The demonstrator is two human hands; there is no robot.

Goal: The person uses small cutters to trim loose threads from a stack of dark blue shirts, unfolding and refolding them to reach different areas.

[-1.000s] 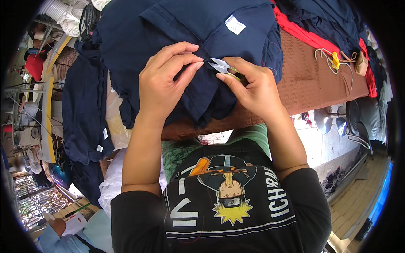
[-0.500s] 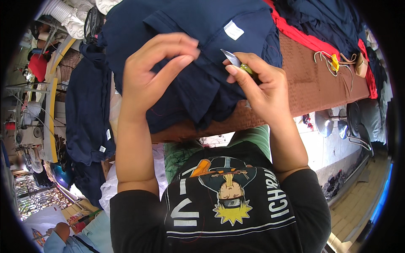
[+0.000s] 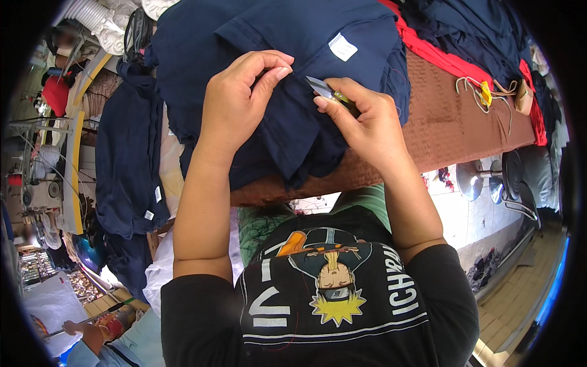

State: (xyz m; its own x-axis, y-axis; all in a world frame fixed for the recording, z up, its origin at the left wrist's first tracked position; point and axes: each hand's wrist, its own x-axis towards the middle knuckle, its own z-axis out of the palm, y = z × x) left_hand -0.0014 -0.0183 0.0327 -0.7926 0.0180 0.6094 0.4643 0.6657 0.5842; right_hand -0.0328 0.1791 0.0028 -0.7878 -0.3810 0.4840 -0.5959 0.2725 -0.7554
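Observation:
My right hand [image 3: 374, 125] is closed round small thread snips [image 3: 322, 87] with pointed metal blades and a yellow-green handle. The blades point left, toward my other hand's fingertips. My left hand [image 3: 238, 101] is closed in a pinch just above a seam of the navy garment [image 3: 293, 30]. Whatever lies between its thumb and forefinger is too small to make out. The garment is spread in layers on the brown-covered table [image 3: 440, 122], and a white label [image 3: 342, 47] shows on it beyond the snips.
A second navy garment [image 3: 128, 147] hangs at the left. Red fabric [image 3: 437, 54] and more dark cloth [image 3: 471, 30] lie at the back right, near a yellow piece with cords [image 3: 485, 93]. A fan-like metal stand [image 3: 489, 174] is at the right. Another person's arm [image 3: 88, 335] shows lower left.
My left hand has moved right and its fingers have come together in a pinch. The snips in my right hand have shifted slightly left, closer to it.

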